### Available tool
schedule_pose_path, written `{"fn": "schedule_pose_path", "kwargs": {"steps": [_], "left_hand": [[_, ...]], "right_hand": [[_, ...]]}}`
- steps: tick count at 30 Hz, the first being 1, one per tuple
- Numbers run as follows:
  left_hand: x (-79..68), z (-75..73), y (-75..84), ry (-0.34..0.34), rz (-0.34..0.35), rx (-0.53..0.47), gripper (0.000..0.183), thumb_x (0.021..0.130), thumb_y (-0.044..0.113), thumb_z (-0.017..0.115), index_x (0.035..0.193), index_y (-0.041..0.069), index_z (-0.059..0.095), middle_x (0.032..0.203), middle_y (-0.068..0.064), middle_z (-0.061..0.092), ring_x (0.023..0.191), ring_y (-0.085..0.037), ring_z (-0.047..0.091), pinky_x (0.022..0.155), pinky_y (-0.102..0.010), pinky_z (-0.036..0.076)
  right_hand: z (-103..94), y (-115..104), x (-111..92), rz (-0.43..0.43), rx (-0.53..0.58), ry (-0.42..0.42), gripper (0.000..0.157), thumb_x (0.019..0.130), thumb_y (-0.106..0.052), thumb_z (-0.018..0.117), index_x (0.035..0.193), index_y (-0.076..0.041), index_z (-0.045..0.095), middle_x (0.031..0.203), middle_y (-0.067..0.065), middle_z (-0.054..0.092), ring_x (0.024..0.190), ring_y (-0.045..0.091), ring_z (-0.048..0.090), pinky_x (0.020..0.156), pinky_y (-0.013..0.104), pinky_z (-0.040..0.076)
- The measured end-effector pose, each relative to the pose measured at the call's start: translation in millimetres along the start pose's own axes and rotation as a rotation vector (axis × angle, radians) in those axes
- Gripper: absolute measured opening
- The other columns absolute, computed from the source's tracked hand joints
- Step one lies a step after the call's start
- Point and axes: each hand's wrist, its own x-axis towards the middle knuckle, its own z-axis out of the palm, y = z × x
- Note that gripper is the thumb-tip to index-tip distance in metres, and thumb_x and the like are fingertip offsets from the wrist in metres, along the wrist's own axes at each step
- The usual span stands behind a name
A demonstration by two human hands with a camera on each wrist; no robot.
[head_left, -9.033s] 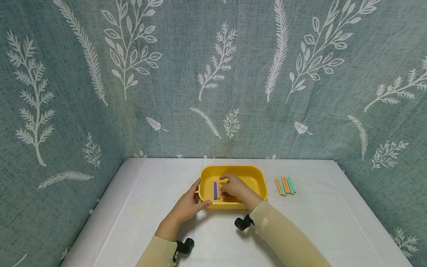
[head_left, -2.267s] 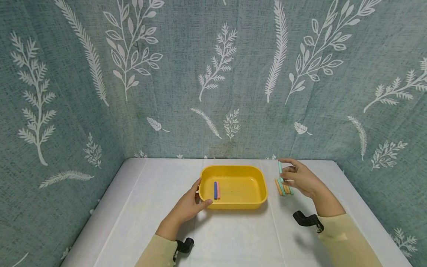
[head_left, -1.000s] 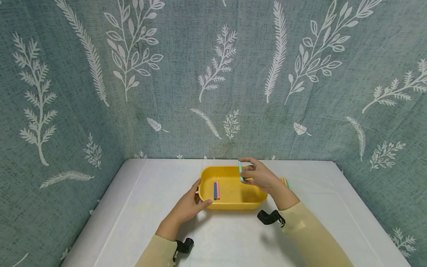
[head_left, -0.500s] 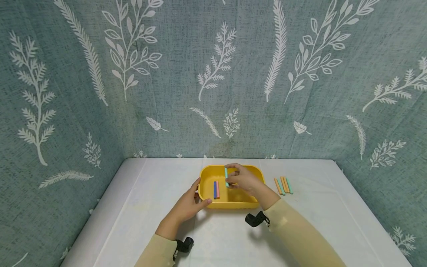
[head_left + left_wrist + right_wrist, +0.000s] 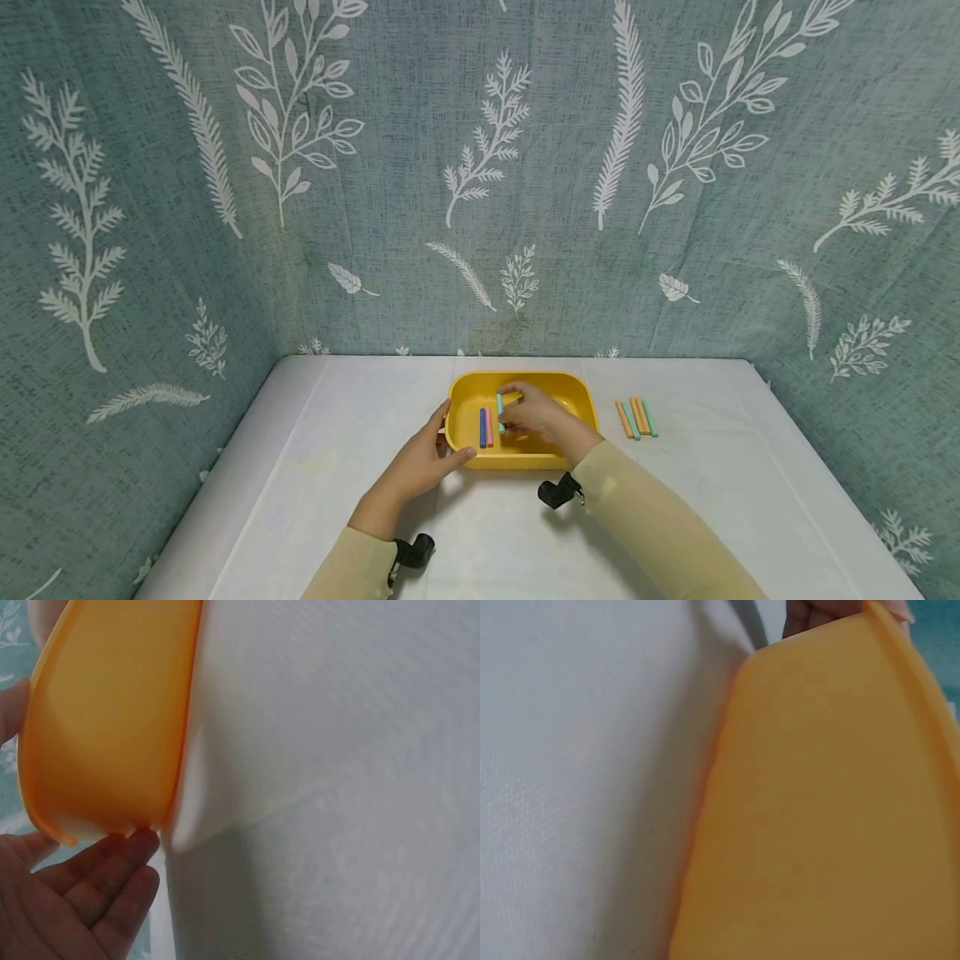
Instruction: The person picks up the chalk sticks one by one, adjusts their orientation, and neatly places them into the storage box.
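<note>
A yellow plastic tray stands on the table. My left hand holds its left end, thumb on the front rim and fingers against the end wall; the left wrist view shows this hand at the tray's end. Inside the tray, a blue chalk stick and a pink chalk stick lie side by side. Just right of them my right hand pinches a mint-green chalk stick, low in the tray. The right wrist view shows mostly the tray's outer wall; the right hand's grip is hidden there.
To the right of the tray, several orange and green chalk sticks lie close together on the white-covered table. A leaf-patterned blue-grey curtain rises behind the table and along both sides.
My right hand picked a mint-green chalk stick from the group at right, carried it left and lowered it into the tray beside the pink one. My left hand has stayed on the tray.
</note>
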Motion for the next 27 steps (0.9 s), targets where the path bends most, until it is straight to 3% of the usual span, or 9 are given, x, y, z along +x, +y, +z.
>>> {"fn": "schedule_pose_path", "kwargs": {"steps": [6, 19, 27], "left_hand": [[0.0, 0.4, -0.6, 0.001, 0.013, -0.004, 0.099, 0.089, 0.049, 0.074, 0.161, 0.011, 0.017, 0.133, -0.012, 0.059, 0.107, -0.02, 0.062, 0.095, -0.049, 0.049], [-1.4, 0.1, 1.0, 0.003, 0.022, -0.007, 0.099, 0.089, 0.048, 0.074, 0.161, 0.01, 0.017, 0.131, -0.012, 0.06, 0.106, -0.019, 0.062, 0.091, -0.047, 0.049], [-1.1, -0.6, 2.4, 0.009, 0.012, 0.004, 0.1, 0.088, 0.051, 0.074, 0.161, 0.011, 0.018, 0.124, -0.009, 0.062, 0.1, -0.016, 0.061, 0.088, -0.044, 0.049]], "right_hand": [[3.4, 5, 6, 0.016, -0.082, 0.026, 0.05, 0.088, 0.005, 0.069, 0.135, -0.004, 0.055, 0.089, 0.015, 0.062, 0.069, 0.021, 0.062, 0.063, 0.032, 0.056], [15.2, 7, 6, 0.027, -0.24, 0.091, 0.052, 0.086, 0.003, 0.073, 0.135, -0.005, 0.06, 0.095, 0.013, 0.062, 0.071, 0.02, 0.065, 0.065, 0.031, 0.056], [17.3, 6, 7, 0.038, -0.278, 0.099, 0.053, 0.087, 0.002, 0.074, 0.137, -0.006, 0.06, 0.095, 0.012, 0.064, 0.07, 0.019, 0.064, 0.064, 0.029, 0.056]]}}
